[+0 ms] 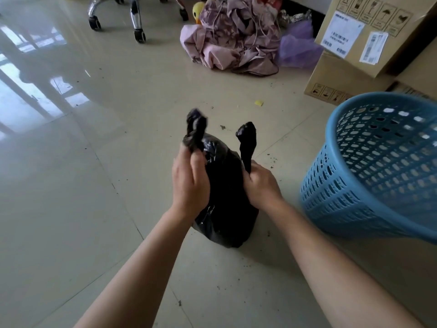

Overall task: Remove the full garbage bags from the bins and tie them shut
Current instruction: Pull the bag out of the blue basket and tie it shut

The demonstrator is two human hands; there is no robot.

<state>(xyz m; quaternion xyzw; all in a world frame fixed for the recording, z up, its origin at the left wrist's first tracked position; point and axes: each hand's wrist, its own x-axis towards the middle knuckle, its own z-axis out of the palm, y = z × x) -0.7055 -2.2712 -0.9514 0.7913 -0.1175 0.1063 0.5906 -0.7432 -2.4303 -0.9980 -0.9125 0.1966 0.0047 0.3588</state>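
Observation:
A full black garbage bag [227, 204] stands on the tiled floor in the middle of the view. Its top is drawn into two twisted ends that stick up. My left hand [189, 181] grips the left end, which rises above my fingers. My right hand [261, 183] grips the right end low down, near the bag's body. The blue perforated plastic bin [369, 176] leans tilted just to the right of the bag, with no bag visible inside it.
Stacked cardboard boxes [350, 67] stand at the back right behind the bin. A heap of pink cloth [234, 41] with a yellow plush toy lies at the back centre. An office chair base [134, 17] on castors stands at the back left. Small crumbs dot the floor.

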